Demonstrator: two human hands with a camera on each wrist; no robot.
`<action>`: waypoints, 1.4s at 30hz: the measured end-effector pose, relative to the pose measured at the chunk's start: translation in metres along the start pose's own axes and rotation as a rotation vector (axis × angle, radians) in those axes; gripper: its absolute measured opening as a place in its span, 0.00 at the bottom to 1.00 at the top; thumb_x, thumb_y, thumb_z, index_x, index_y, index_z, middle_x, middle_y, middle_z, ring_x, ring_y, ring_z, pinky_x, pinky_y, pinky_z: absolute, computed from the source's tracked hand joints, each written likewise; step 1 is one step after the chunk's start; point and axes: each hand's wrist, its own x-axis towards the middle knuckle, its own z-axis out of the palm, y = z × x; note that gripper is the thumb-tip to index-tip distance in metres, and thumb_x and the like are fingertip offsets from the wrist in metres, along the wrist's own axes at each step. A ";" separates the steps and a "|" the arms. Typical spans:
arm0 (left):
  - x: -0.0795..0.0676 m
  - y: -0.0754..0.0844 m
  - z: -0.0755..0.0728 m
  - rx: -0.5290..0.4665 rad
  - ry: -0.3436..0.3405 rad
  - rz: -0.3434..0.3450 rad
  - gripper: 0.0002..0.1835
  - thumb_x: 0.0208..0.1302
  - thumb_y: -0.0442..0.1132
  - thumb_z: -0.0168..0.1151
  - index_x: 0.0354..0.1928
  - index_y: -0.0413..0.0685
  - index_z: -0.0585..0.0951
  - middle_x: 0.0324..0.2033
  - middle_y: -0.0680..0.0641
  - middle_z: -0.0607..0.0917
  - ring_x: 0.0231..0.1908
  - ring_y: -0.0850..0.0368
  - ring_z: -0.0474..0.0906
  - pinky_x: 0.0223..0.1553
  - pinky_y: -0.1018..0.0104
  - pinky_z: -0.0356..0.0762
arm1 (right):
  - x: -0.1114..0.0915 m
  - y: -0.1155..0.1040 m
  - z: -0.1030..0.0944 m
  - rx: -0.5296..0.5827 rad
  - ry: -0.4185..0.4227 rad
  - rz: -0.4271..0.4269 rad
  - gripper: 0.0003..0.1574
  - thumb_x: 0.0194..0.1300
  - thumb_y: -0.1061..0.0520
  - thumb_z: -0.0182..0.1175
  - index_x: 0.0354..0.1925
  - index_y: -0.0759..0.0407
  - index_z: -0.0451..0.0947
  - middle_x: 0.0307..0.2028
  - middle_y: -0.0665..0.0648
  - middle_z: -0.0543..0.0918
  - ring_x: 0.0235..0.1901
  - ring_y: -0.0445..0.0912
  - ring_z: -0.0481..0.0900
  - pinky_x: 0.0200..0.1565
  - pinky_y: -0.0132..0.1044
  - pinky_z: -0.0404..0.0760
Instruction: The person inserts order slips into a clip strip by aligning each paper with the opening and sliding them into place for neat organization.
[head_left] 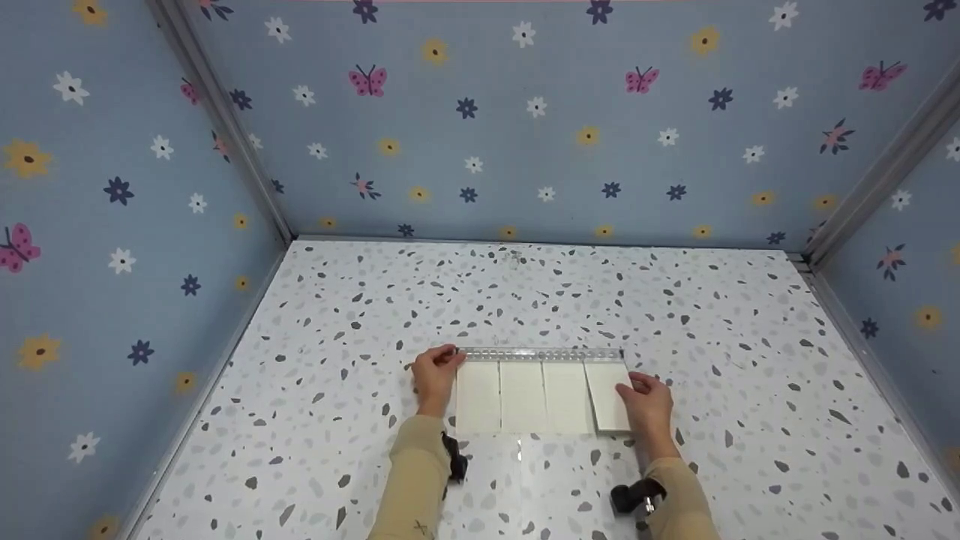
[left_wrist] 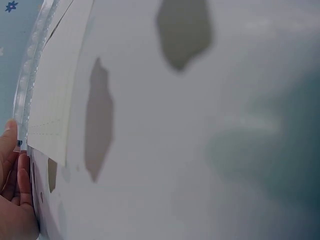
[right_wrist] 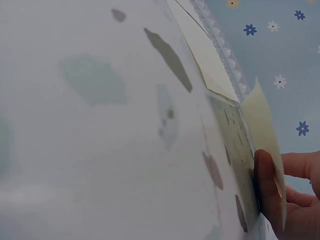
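Note:
In the head view, several cream paper pieces (head_left: 522, 397) lie side by side in a row on the table. A clear ruler-like strip (head_left: 540, 354) with a row of round bumps runs along their far edge. My left hand (head_left: 435, 376) pinches the strip's left end; the left wrist view shows the thumb on that strip (left_wrist: 26, 85) and the fingers beside it. My right hand (head_left: 651, 409) holds the rightmost cream paper piece (head_left: 611, 397), which sits tilted beside its neighbour. From the right wrist, this paper piece (right_wrist: 262, 125) stands raised off the table between thumb and fingers.
The speckled white table (head_left: 360, 300) reaches back to a blue flowered wall panel (head_left: 510, 150). Similar side panels (head_left: 97, 300) stand left and right, joined by grey metal posts (head_left: 225, 120). Black wrist mounts (head_left: 634, 496) sit by both sleeves.

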 end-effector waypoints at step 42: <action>0.002 -0.004 0.000 0.031 -0.018 0.000 0.12 0.47 0.35 0.68 0.35 0.39 0.83 0.29 0.46 0.82 0.29 0.57 0.75 0.32 0.67 0.72 | -0.002 0.000 -0.017 -0.196 0.056 -0.211 0.21 0.61 0.60 0.53 0.51 0.70 0.68 0.43 0.67 0.73 0.42 0.54 0.72 0.43 0.43 0.72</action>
